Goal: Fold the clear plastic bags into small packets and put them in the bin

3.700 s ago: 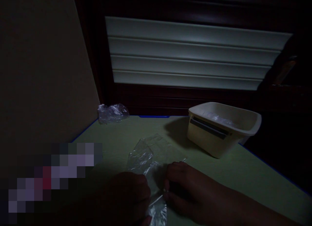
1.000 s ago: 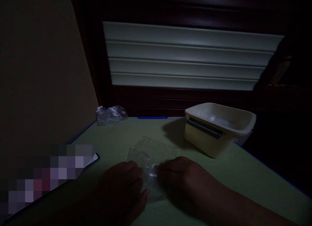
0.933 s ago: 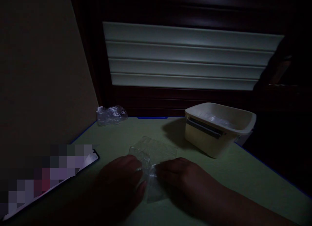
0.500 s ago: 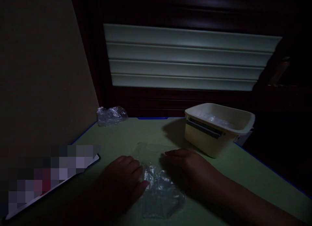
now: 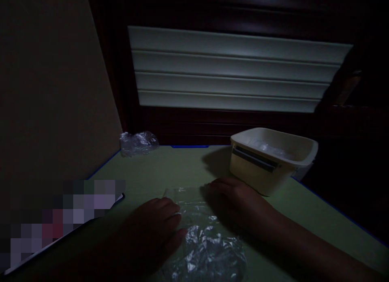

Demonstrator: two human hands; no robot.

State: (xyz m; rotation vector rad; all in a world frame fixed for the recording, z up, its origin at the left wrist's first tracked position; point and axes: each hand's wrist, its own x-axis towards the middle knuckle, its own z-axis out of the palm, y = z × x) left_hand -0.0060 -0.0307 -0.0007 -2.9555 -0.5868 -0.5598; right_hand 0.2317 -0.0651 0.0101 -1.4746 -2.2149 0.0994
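A clear, wrinkled plastic bag [image 5: 209, 249] lies on the green table [image 5: 146, 172], close to the front. My left hand [image 5: 158, 225] rests at the bag's left edge, its fingers bent and a little apart, with no clear grip on the plastic. On the other side, my right hand [image 5: 240, 197] lies over the bag's upper right corner, fingers stretched forward. Dim light hides the underside of both hands.
A cream plastic bin [image 5: 258, 174] with a grey handle stands at the right, clear plastic inside. Crumpled clear plastic [image 5: 139, 144] lies at the back left. A dark-edged flat object, mostly pixelated, is at the left. Behind the table is a slatted panel [image 5: 231, 71].
The bag looks more spread out and reaches nearer to the front edge of the view. My right hand has shifted slightly up; my left hand has barely moved.
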